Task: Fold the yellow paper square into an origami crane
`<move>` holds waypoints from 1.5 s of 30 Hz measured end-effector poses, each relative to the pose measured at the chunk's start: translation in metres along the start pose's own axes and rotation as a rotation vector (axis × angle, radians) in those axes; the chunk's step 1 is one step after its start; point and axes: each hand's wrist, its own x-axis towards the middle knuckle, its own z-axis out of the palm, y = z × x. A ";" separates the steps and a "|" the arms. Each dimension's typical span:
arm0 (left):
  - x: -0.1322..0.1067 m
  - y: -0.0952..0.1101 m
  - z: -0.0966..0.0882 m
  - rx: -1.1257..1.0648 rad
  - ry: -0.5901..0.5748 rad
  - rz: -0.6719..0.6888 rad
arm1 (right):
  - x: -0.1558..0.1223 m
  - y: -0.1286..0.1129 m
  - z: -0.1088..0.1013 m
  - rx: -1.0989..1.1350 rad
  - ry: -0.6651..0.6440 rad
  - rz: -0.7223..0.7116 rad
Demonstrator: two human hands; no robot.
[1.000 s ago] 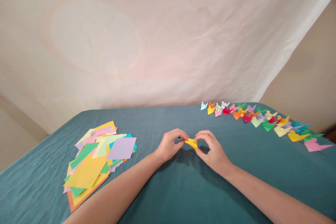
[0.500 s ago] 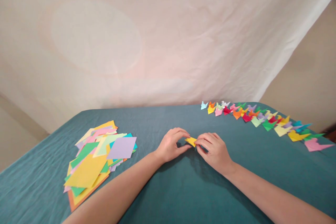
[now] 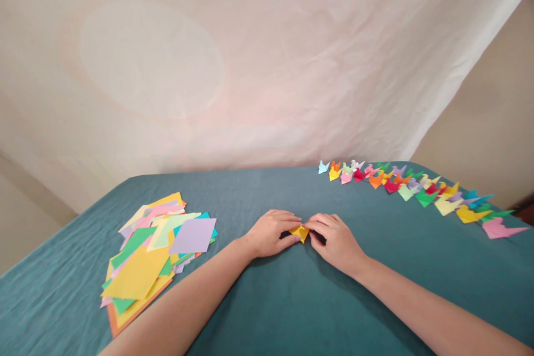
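Observation:
A small folded yellow paper (image 3: 300,232) is between my two hands, low over the middle of the table. My left hand (image 3: 274,233) pinches its left side, thumb below and fingers above. On its right side, the fingertips of my right hand (image 3: 337,242) close on the upper edge, with the thumb tucked near the paper's lower right. Parts of the paper are hidden behind my fingers.
On the left lies a loose pile of coloured paper squares (image 3: 142,272), a lilac sheet (image 3: 193,236) on its right side. Several folded paper birds (image 3: 426,197) stand in rows along the back right. A dark green cloth (image 3: 250,189) covers the table, and a pale sheet (image 3: 267,67) hangs behind.
The yellow paper has turned, and a point of it now faces toward me. Both hands have come slightly lower, and the paper sits a little further left.

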 end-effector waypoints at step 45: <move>0.004 -0.006 0.002 -0.097 0.016 -0.029 | 0.006 0.029 0.010 0.237 -0.010 0.350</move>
